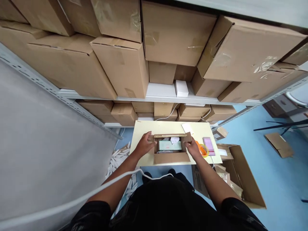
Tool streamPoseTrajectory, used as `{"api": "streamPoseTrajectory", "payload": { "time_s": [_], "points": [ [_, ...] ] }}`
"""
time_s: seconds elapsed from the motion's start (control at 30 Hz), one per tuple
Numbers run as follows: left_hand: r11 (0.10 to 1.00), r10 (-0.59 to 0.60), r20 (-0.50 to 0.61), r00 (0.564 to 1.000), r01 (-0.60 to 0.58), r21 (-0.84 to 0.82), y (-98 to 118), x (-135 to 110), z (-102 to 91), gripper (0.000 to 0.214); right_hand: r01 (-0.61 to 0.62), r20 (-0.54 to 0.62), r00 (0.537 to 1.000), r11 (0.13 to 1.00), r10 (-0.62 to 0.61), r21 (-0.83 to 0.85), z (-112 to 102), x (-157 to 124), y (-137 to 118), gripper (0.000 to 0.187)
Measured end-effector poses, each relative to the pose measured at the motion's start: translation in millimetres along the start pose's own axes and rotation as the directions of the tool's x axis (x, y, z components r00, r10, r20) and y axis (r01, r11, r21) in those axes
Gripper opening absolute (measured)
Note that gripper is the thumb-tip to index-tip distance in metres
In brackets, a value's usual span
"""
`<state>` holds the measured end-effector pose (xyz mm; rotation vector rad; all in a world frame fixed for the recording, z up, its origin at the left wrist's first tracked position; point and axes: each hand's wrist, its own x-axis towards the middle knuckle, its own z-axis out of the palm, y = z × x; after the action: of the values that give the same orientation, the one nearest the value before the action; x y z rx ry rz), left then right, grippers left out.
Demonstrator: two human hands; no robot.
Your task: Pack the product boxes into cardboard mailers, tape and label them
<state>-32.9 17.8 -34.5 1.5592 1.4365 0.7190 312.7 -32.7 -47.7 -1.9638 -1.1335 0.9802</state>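
Observation:
On the pale yellow table in front of me sits a small open cardboard box with its flaps folded outward. Inside lies a pale green and white carton, with a crumpled white piece of paper on top at the back. My left hand is at the box's left end, with thumb and fingers around the left flap. At the opposite end, my right hand grips the right flap. Parts of both hands' fingers are hidden by the flaps.
An orange and yellow tape roll and a pink item lie right of my right hand. White paper is behind the box. Shelves of cardboard boxes rise ahead. A large open carton stands at right; a white cable crosses the foreground.

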Motion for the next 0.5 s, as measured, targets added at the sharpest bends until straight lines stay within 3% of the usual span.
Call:
{"api": "streamPoseTrajectory", "payload": {
  "time_s": [0.13, 0.23, 0.33, 0.5],
  "points": [
    [0.962, 0.056, 0.119, 0.991, -0.086, 0.260, 21.1, 26.0, -3.2, 0.083, 0.010, -0.007, 1.000, 0.999, -0.010, 0.031, 7.0, 0.5, -7.3, 0.048],
    [0.910, 0.019, 0.153, 0.988, -0.081, 0.407, 32.2, 31.6, 1.6, 0.056, 0.008, 0.011, 1.000, 0.998, -0.009, 0.059, 5.9, 2.9, -0.8, 0.043],
    [0.876, -0.057, 0.112, 0.992, -0.004, 0.481, 42.4, 35.8, 5.7, 0.035, 0.014, 0.041, 0.999, 0.994, -0.019, 0.110, 0.8, 7.0, 9.6, 0.041],
    [0.807, -0.217, -0.036, 0.975, 0.200, 0.555, 51.8, 62.4, 10.5, 0.051, 0.093, 0.074, 0.992, 0.989, -0.102, 0.113, -4.6, 9.6, 21.0, 0.047]
  ]
}}
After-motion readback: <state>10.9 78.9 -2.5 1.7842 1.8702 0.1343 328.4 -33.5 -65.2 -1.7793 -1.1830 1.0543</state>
